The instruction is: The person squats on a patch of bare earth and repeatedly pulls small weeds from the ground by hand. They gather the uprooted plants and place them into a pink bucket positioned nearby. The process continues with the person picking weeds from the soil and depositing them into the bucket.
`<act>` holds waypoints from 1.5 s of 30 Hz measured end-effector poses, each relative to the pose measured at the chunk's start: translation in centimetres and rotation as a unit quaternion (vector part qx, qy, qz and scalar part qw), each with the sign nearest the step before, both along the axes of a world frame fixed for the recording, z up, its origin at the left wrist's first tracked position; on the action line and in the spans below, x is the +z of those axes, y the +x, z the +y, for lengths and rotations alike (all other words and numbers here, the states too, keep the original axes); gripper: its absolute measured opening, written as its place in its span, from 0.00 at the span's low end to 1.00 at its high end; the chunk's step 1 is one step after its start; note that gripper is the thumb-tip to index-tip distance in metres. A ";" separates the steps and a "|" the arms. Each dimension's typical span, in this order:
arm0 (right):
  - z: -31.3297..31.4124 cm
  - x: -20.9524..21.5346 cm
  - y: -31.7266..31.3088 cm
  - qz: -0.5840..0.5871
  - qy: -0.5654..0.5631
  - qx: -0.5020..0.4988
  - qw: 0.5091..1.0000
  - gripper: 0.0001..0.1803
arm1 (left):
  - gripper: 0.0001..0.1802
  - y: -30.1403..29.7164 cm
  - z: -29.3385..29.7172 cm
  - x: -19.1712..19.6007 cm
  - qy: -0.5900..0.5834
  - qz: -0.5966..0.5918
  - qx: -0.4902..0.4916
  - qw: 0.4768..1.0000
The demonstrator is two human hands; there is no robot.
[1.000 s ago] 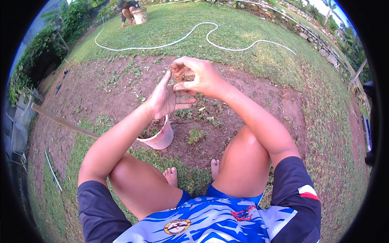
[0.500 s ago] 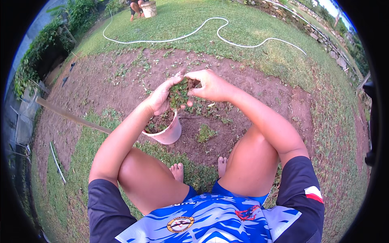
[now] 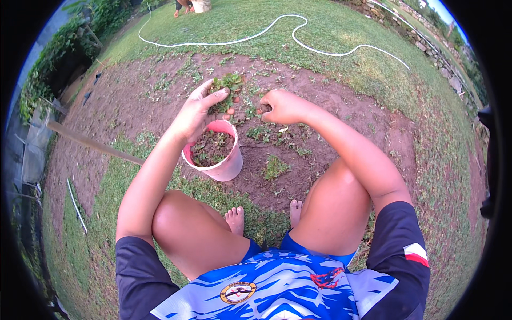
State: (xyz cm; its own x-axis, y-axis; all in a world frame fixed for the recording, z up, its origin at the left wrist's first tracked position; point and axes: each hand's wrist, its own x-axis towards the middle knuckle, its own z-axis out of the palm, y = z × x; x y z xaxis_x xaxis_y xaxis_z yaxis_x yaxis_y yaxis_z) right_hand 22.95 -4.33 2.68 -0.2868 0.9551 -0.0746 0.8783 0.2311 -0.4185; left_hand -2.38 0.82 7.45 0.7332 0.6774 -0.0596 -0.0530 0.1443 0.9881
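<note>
Head view: left grip (image 3: 200, 109) partly closed, thumb pressing a small green leafy plant clump (image 3: 230, 81). Right grip (image 3: 284, 106), near it, curled inward (cannot tell how tightly, or on what). Pinkish-white round plastic bucket (image 3: 229, 169) below left grip, containing brown soil (image 3: 212, 146).

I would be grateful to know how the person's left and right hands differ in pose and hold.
The left hand holds a leafy green clump with its thumb across it; the right hand has its fingers curled inward, and whether it grips anything is unclear. In the picture, the left hand appears just above the pinkish bucket, the right hand off to its right. Both hands are bare.
</note>
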 end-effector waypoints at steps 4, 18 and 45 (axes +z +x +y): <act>0.8 -1.3 -0.9 0.097 -0.110 -0.020 0.989 0.18 | 0.25 -0.2 -0.1 -0.2 -0.070 -0.097 0.025 0.992; -2.2 4.2 -1.8 0.490 0.051 0.042 0.869 0.23 | 0.32 1.3 -0.2 -2.0 -0.009 -0.061 0.000 0.998; 4.0 -0.8 -5.3 0.431 0.137 0.011 0.892 0.29 | 0.29 1.9 1.9 -3.5 -0.102 -0.094 0.193 0.971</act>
State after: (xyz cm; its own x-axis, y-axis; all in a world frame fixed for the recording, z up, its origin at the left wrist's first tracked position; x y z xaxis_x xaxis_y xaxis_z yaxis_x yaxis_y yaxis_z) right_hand 17.64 -0.34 1.87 -0.1450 0.8970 0.4175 0.2514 0.4415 -0.8613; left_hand -0.50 2.72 3.91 0.4386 0.8919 -0.1103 -0.3190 0.2693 0.9087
